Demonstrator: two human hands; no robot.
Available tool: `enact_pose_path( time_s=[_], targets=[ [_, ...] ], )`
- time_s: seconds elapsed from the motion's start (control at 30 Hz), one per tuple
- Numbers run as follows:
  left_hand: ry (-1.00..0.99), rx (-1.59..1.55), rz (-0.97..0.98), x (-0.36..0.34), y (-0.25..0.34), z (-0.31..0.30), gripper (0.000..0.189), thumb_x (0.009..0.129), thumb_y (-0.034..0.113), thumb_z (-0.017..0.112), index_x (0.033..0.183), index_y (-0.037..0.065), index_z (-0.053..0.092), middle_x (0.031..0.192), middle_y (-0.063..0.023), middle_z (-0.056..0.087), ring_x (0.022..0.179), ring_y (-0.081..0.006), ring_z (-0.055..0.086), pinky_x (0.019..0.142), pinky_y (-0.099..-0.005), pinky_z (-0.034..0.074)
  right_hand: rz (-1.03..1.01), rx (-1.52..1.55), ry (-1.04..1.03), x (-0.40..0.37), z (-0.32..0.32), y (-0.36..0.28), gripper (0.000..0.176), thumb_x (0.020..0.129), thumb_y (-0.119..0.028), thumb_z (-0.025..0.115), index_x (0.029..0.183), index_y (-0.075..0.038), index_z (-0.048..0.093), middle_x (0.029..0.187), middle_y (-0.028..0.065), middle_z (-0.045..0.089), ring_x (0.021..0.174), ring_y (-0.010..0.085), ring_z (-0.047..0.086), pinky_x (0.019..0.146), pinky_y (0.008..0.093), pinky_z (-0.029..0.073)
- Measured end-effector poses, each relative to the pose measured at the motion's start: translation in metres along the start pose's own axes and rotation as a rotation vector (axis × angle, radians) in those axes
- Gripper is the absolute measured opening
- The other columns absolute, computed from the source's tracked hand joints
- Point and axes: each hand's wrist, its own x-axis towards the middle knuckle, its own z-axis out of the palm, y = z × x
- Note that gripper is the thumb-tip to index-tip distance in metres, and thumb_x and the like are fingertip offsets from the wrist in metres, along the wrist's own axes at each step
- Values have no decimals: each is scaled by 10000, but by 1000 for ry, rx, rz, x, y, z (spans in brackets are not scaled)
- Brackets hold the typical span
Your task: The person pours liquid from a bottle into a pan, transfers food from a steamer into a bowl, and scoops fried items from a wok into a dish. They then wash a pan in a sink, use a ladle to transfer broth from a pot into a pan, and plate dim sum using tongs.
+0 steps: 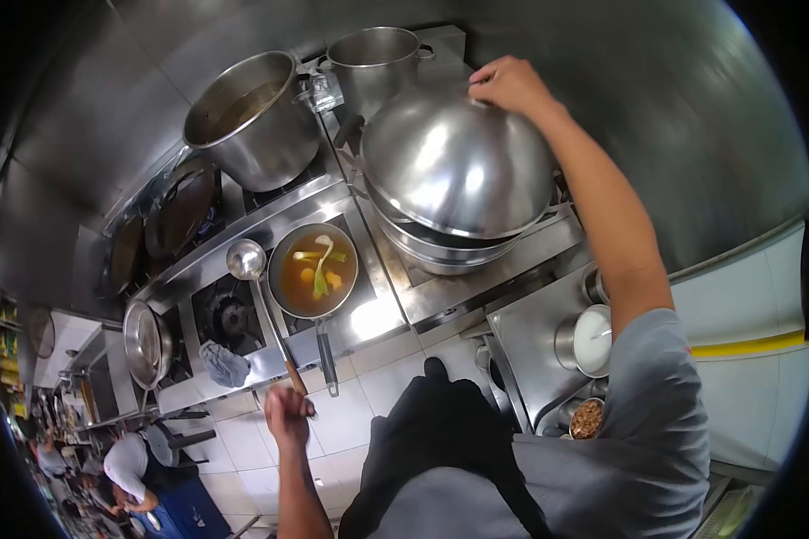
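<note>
My right hand [510,83] is closed on the top of a large domed metal lid [454,157]. The lid sits tilted over a wide metal pot [445,256], with a dark gap along its near edge. My left hand [288,415] is curled closed around the wooden handle end of a long ladle [246,260]. The ladle's bowl is over the stove, left of a frying pan [358,267]. In that pan is brown liquid with pale and green vegetable pieces [322,278]. The pan's black handle [326,364] points toward me.
A tall stockpot [274,153] with liquid and another pot [373,72] stand behind. Left are a burner [227,314], a grey cloth [224,364] and a metal pan [146,343]. Right is a container of white contents [591,341]. A person [132,467] works far left.
</note>
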Motion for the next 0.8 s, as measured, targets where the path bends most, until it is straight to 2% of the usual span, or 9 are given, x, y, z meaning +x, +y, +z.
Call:
enact_pose_path(
  time_s=[0.03, 0.1, 0.17, 0.23, 0.4, 0.53, 0.63, 0.67, 0.8],
  targets=[
    [-119, 70, -105, 35, 17, 9, 320, 1046, 415, 543, 941, 114, 518, 725, 3, 527, 674, -190, 549, 674, -371, 459, 50, 111, -42, 6, -16, 8, 370, 719, -329, 800, 1026, -123, 815, 980, 58, 788, 807, 177, 735, 782, 308, 588],
    [-177, 929, 134, 93, 42, 82, 436, 1028, 451, 548, 1180, 43, 545, 934, -150, 669, 868, -381, 651, 797, -466, 506, 100, 209, -67, 30, -42, 35, 350, 729, -320, 798, 1020, -127, 816, 903, 20, 767, 693, 107, 666, 676, 260, 560],
    [-242, 1419, 225, 130, 70, 178, 601, 1007, 472, 560, 1379, 2, 514, 1124, -304, 705, 1044, -536, 658, 907, -530, 517, 165, 314, -87, 39, -65, 53, 324, 731, -319, 797, 991, -125, 812, 842, -4, 736, 655, 88, 624, 639, 244, 540],
    [-335, 1755, 141, 160, 75, 238, 541, 1004, 462, 561, 1344, 41, 558, 1034, -317, 700, 994, -511, 669, 874, -533, 529, 213, 379, -106, 49, -78, 69, 318, 764, -319, 793, 1014, -122, 802, 808, -25, 704, 649, 69, 602, 627, 229, 530],
    [-517, 2135, 453, 240, 47, 335, 424, 934, 458, 655, 1146, 95, 708, 923, -211, 734, 906, -387, 725, 776, -482, 571, 303, 502, -91, 61, -100, 96, 316, 823, -314, 797, 1059, -104, 783, 803, -42, 653, 665, 53, 594, 625, 194, 532],
    [-579, 2226, 494, 276, 31, 388, 350, 878, 450, 711, 983, 123, 779, 911, -185, 745, 912, -360, 734, 786, -449, 582, 316, 549, -68, 66, -103, 103, 263, 719, -293, 800, 842, -66, 746, 706, -3, 630, 563, 74, 567, 541, 205, 501],
    [-669, 2322, 496, 294, 15, 411, 368, 866, 459, 714, 987, 118, 780, 940, -166, 755, 944, -345, 737, 822, -430, 584, 310, 591, -40, 71, -101, 109, 276, 711, -298, 815, 853, -72, 747, 720, 12, 636, 562, 84, 573, 545, 211, 508],
    [-710, 2374, 434, 302, 8, 418, 376, 863, 451, 709, 1028, 120, 779, 1018, -150, 763, 1000, -329, 734, 880, -422, 576, 326, 567, -106, 74, -105, 112, 285, 774, -302, 821, 939, -79, 759, 788, -3, 634, 626, 95, 571, 634, 238, 538],
    [-730, 2482, 349, 317, -15, 437, 408, 868, 440, 692, 1091, 106, 763, 1117, -135, 753, 1085, -297, 718, 927, -407, 564, 338, 599, -109, 75, -108, 115, 335, 711, -309, 834, 882, -40, 730, 833, 54, 665, 646, 111, 610, 598, 235, 535]
  ],
)
